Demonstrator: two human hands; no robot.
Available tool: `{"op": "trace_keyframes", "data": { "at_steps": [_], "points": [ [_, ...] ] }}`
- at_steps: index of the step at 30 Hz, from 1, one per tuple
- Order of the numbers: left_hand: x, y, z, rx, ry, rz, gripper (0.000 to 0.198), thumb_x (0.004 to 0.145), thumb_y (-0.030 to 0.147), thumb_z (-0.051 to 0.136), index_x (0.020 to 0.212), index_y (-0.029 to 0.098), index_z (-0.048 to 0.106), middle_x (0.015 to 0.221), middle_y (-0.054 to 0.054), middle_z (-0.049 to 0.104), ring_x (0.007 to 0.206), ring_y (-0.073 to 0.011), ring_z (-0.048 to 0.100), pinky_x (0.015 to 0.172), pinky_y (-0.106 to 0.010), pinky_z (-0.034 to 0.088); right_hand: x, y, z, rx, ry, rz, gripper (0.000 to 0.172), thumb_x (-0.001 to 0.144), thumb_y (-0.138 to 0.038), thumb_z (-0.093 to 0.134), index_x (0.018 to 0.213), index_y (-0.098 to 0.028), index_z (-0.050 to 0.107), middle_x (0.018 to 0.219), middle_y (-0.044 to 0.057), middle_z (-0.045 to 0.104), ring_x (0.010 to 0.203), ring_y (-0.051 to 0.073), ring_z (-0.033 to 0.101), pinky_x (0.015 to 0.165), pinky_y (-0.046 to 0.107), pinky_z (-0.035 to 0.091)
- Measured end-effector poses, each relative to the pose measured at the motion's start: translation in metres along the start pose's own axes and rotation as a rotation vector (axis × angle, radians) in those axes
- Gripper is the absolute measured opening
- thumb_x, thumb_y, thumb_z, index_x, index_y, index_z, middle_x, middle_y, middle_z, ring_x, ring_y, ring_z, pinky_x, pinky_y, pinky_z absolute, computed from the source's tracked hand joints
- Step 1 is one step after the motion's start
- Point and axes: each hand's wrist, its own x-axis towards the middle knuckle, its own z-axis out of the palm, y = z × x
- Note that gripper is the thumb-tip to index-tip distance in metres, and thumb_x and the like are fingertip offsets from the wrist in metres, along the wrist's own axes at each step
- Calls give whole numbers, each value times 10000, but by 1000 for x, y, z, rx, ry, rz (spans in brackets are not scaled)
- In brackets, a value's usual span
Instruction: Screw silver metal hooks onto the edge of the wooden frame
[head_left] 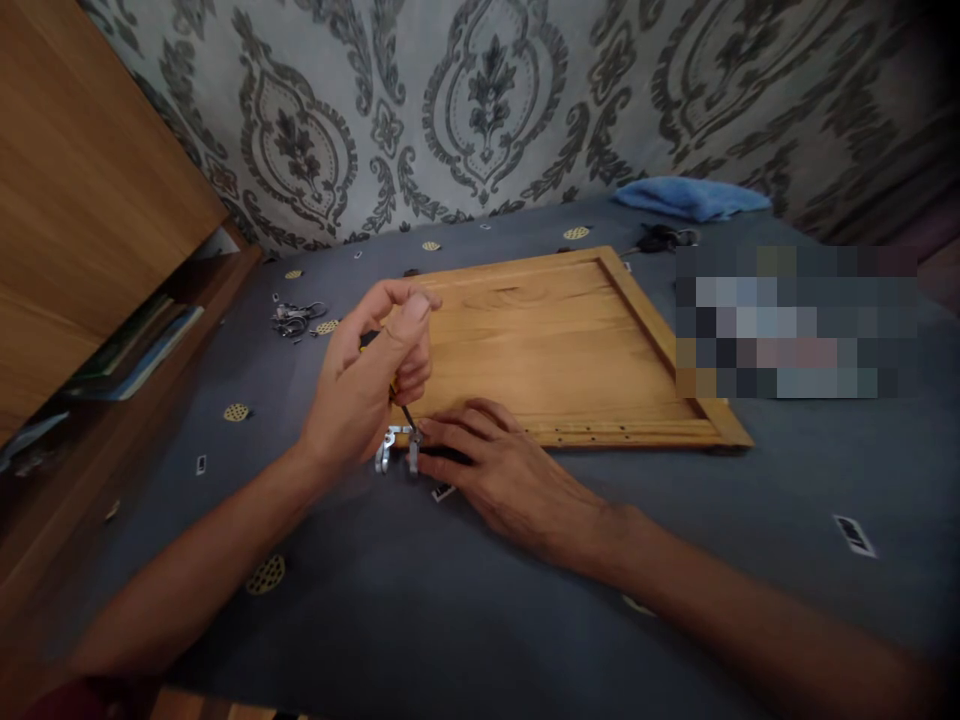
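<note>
A wooden framed panel lies flat on a grey-blue cloth. At its near left corner sits a metal hinge. My left hand is closed round a screwdriver, held upright with its tip down on the hinge. My right hand lies on the cloth against the panel's near edge. Its fingers are stretched out and press on the hinge beside the screwdriver tip.
A pile of metal hardware lies at the far left. A blue folded cloth and dark keys are at the back right. A wooden shelf unit with books stands on the left. A patterned wall runs behind.
</note>
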Motion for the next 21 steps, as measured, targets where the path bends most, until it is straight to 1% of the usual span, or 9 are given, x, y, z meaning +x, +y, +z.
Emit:
{"op": "trace_keyframes", "data": {
  "at_steps": [3, 7, 14, 17, 21],
  "points": [
    [0, -2, 1, -26, -37, 22, 222, 957, 353, 654, 834, 178, 594, 530, 99, 297, 440, -60, 198, 409, -173, 174, 0, 0, -1, -5, -23, 13, 330, 953, -94, 607, 1238, -237, 689, 1291, 77, 701, 1251, 253, 567, 1097, 503, 417],
    [3, -2, -1, -61, -113, 62, 314, 890, 424, 739, 782, 177, 578, 473, 121, 259, 396, -45, 145, 367, -165, 139, 0, -1, -2, -15, -33, 11, 332, 955, -91, 599, 1246, -226, 686, 1298, 87, 699, 1251, 262, 568, 1092, 518, 419],
    [9, -1, -5, -50, -238, 50, 339, 914, 452, 715, 783, 179, 563, 443, 140, 224, 376, -35, 94, 356, -159, 128, 0, -1, -2, -13, -11, 2, 312, 957, -99, 604, 1231, -220, 692, 1286, 87, 705, 1241, 265, 571, 1086, 505, 424],
    [10, 0, -6, -38, -278, 14, 349, 907, 474, 719, 790, 184, 563, 446, 138, 236, 371, -36, 113, 363, -154, 153, -1, -1, -2, -16, -4, 3, 325, 942, -87, 615, 1231, -214, 693, 1290, 96, 700, 1245, 268, 571, 1080, 513, 430],
    [12, 2, -8, -16, -315, -26, 367, 893, 508, 727, 799, 191, 569, 453, 132, 250, 368, -39, 145, 370, -158, 183, -1, -1, -1, -27, 0, 12, 327, 951, -87, 601, 1226, -236, 695, 1287, 83, 701, 1247, 255, 570, 1083, 499, 430]
  ]
}}
